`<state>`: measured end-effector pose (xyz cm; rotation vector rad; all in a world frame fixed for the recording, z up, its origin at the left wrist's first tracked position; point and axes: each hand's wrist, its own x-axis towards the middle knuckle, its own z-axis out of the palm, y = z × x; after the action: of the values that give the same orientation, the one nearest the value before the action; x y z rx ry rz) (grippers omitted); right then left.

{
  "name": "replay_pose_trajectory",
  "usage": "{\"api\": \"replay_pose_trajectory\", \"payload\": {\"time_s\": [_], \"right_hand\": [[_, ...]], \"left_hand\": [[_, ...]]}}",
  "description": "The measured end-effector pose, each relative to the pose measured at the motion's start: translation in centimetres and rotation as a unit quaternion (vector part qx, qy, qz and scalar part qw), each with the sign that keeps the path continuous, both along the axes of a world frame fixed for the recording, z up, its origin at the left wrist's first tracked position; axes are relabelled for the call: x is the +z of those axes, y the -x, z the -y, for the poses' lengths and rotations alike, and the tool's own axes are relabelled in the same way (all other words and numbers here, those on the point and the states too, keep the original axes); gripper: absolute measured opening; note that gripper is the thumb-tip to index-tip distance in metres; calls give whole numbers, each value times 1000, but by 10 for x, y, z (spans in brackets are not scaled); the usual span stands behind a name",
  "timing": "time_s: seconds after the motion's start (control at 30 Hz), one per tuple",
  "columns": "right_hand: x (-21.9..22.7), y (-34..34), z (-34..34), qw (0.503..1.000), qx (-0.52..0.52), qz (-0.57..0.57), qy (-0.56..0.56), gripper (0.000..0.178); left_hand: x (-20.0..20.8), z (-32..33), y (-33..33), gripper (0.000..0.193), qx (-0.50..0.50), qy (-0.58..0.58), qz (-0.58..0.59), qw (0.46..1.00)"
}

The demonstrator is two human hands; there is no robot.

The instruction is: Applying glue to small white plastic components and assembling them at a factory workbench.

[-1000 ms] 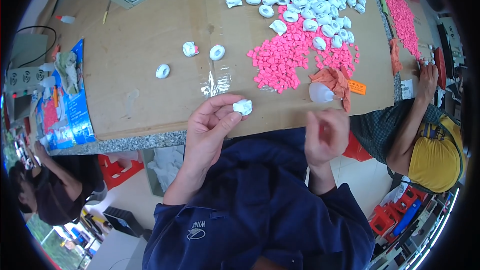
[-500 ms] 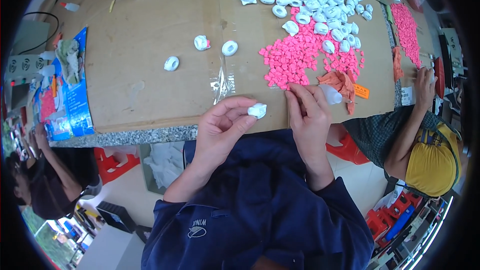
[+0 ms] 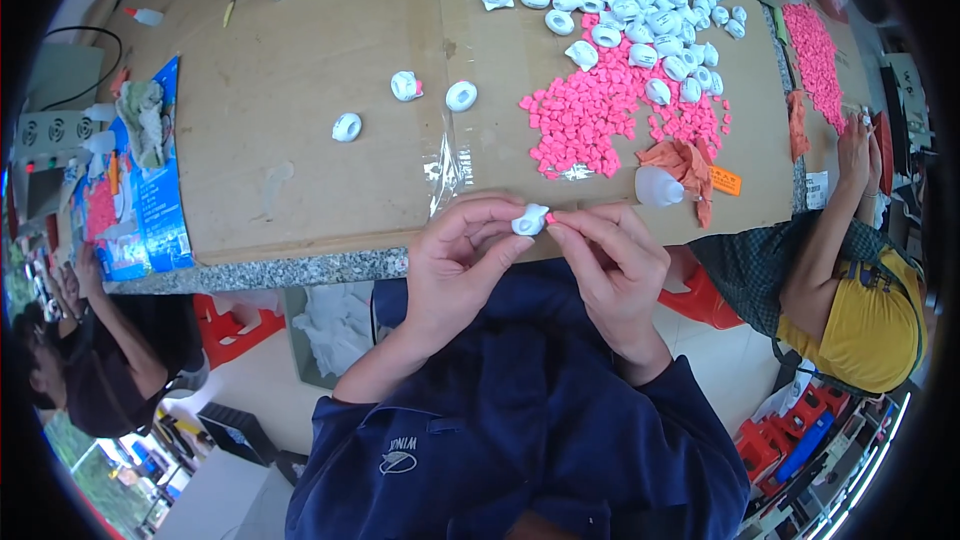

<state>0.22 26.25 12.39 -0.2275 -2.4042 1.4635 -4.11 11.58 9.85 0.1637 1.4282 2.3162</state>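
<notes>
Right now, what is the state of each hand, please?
Left hand: closed, holding a small white rounded piece.
Right hand: closed, holding a tiny pink piece.

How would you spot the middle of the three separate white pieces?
On the brown cardboard, left of the pink heap, three white pieces lie apart. The middle piece, left to right, shows a pink bit on its right; its neighbours show none.

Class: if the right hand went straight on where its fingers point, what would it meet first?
Most likely the white piece in the left hand, just beyond the pinched pink piece; depth is unclear.
</notes>
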Motion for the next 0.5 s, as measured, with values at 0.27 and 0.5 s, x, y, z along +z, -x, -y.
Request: {"api": "replay_pose_trajectory", "payload": {"time_s": [0.27, 0.5], "right_hand": [[0, -3, -6, 981, 13, 84, 173, 13], [-11, -2, -20, 948, 43, 98, 301, 12]], "left_hand": [[-3, 1, -2, 25, -14, 38, -47, 998], [-2, 2, -3, 22, -51, 29, -50, 997]]}}
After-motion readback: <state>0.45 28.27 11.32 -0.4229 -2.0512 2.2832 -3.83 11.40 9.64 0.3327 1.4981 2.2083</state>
